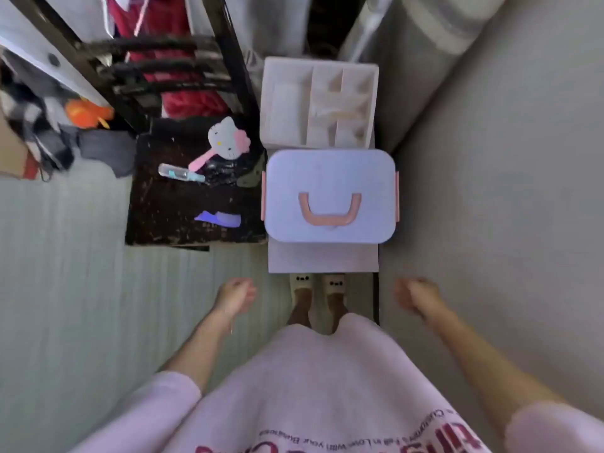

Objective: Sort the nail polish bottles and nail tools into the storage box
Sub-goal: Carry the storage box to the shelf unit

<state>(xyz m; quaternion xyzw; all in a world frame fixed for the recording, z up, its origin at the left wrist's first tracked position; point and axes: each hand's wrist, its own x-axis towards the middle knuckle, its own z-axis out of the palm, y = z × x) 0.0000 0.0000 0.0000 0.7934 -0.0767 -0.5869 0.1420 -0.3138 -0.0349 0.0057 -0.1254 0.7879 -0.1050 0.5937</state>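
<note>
Person standing, seen from above; pale pink dress fills the near edge, two slippered feet (318, 284) just below the surface.

Storage box (330, 196): lilac-white, lid on, pink handle (330, 209) lying flat on top, pink latches on its left and right sides. It sits on a narrow pale surface (323, 258), centre of the view.

Divider tray (318, 103): white, several compartments, on the far side of the box and just beside it. What lies inside it is too blurred to tell.

Dark chair (183, 214) to the left of the box, touching or nearly touching the surface. On its seat: a cat-face hand mirror (227, 142) with pink handle, a clear tube-like item with teal parts (181, 174), a small purple item (219, 219) nearer the front edge. Blur hides what these are exactly.

Left hand (235, 294): low, near the feet, fingers loosely curled, grip released, holding nothing.

Right hand (416, 294): same height on the right, fingers loosely curled, nothing in its grip.

Both hands well apart from the box.
</note>
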